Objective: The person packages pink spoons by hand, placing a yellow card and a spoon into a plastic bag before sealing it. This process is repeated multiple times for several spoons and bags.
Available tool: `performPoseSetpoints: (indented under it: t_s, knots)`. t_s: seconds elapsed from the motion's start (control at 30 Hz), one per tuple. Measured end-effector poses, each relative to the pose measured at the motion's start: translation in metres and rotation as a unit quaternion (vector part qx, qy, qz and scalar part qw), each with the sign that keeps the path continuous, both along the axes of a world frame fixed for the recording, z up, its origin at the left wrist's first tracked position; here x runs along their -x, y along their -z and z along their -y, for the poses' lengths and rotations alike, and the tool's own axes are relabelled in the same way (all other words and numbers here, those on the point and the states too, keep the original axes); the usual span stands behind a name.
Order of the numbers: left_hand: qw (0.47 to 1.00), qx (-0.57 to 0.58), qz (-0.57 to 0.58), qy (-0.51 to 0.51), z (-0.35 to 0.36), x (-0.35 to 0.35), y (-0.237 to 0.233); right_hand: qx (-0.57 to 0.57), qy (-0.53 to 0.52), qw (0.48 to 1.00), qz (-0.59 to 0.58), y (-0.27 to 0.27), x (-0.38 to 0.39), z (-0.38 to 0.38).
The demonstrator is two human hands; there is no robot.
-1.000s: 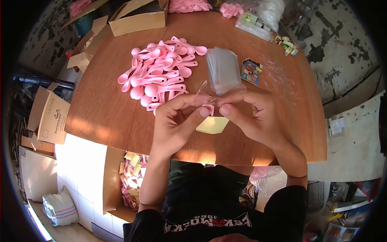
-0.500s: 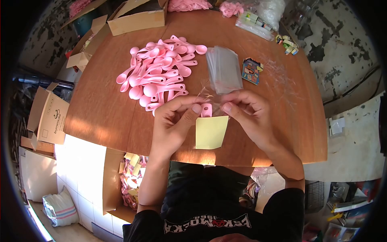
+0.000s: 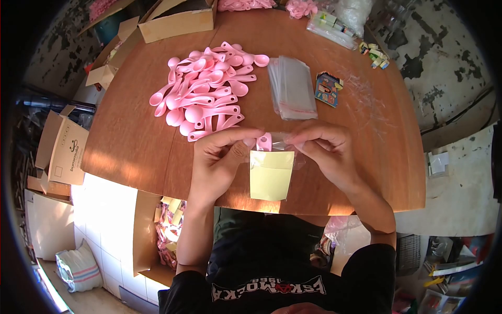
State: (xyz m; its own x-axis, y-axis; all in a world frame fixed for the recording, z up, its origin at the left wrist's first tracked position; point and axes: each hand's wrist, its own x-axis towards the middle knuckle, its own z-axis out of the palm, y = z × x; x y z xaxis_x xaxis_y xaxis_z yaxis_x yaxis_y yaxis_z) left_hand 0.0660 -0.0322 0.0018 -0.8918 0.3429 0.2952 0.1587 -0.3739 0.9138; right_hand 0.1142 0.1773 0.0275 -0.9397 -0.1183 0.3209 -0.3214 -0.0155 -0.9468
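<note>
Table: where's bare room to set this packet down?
Bare wood on the table left of the spoon pile, and right of the small card toward the edge. Crowded: that pile, the bag stack, the far rim, and the packet in front.

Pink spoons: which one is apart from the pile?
The spoon between left hand and right hand, above the yellow card; the others lie in the pile.
</note>
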Motion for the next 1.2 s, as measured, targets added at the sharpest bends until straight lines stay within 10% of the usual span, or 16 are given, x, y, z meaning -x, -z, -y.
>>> performPoseSetpoints:
  t_s: [0.93, 1.17, 1.2]
  knots:
    - [0.998, 0.052, 0.035, 0.013, 0.086, -0.06, 0.004, -0.08, -0.095, 0.992, -0.001, 0.004, -0.022, 0.027]
    - [0.959, 0.227, 0.168, -0.006, 0.215, -0.094, 0.087, -0.399, 0.139, 0.894, -0.147, 0.025, 0.045, -0.037]
    - [0.901, 0.384, 0.188, -0.067, 0.222, -0.096, 0.095, -0.455, 0.173, 0.858, -0.167, 0.036, 0.053, -0.048]
